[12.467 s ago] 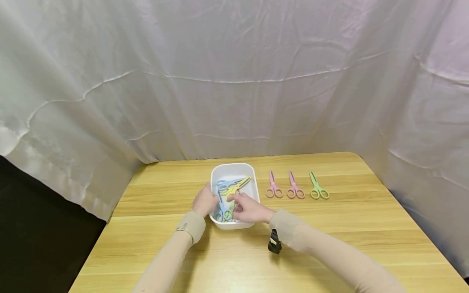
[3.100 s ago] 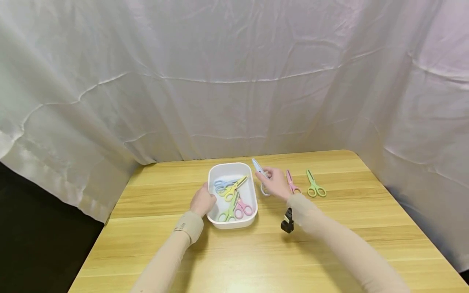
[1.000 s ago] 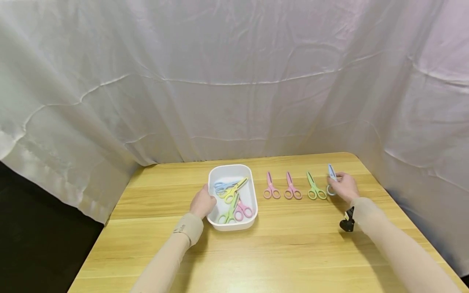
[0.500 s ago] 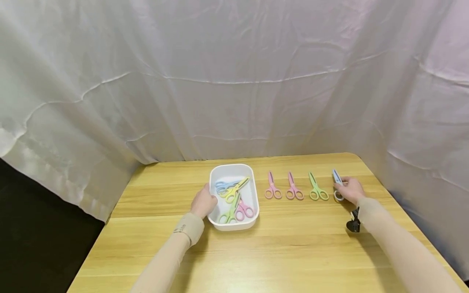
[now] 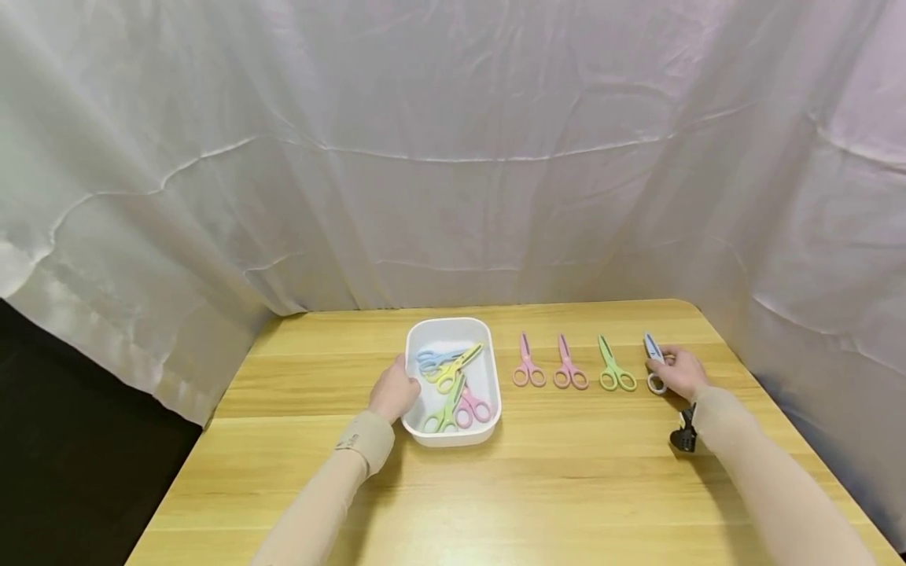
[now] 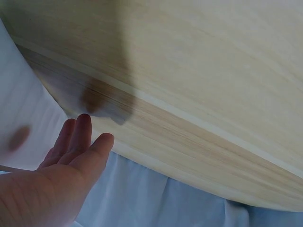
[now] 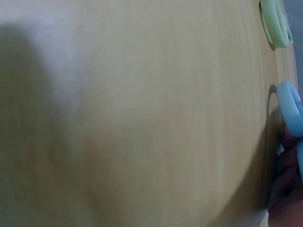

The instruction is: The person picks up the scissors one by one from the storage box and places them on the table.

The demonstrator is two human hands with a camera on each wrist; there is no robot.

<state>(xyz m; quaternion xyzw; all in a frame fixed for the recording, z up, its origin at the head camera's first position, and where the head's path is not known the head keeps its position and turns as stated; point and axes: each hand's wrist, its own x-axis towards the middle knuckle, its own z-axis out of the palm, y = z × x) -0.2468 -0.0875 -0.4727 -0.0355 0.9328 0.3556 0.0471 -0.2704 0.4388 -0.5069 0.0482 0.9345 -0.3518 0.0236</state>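
In the head view my left hand [image 5: 394, 391] grips the left rim of a white plastic tray [image 5: 492, 393]. Inside lie blue scissors [image 5: 433, 360], yellow scissors [image 5: 453, 369], green scissors [image 5: 446, 413] and pink scissors [image 5: 473, 407], partly overlapping. The left wrist view shows that hand's fingers [image 6: 92, 161] outside the tray's wall. My right hand [image 5: 683, 372] pinches light blue scissors [image 5: 653, 346] at the right end of a row, blades pointing away. In the right wrist view their handle loop [image 7: 289, 109] is beside the dark, partly cut-off fingers.
Left of the blue scissors, green scissors [image 5: 616, 369] and two pink scissors [image 5: 566, 368] lie spaced out, blades pointing away. The wooden table [image 5: 538, 487] ends at a hanging grey curtain [image 5: 453, 220]. A black wrist device [image 5: 683, 432] hangs under the right wrist.
My right hand has carried the light blue scissors from beside the tray to the right of the green ones, then slightly nearer me. The left hand stays at the tray.
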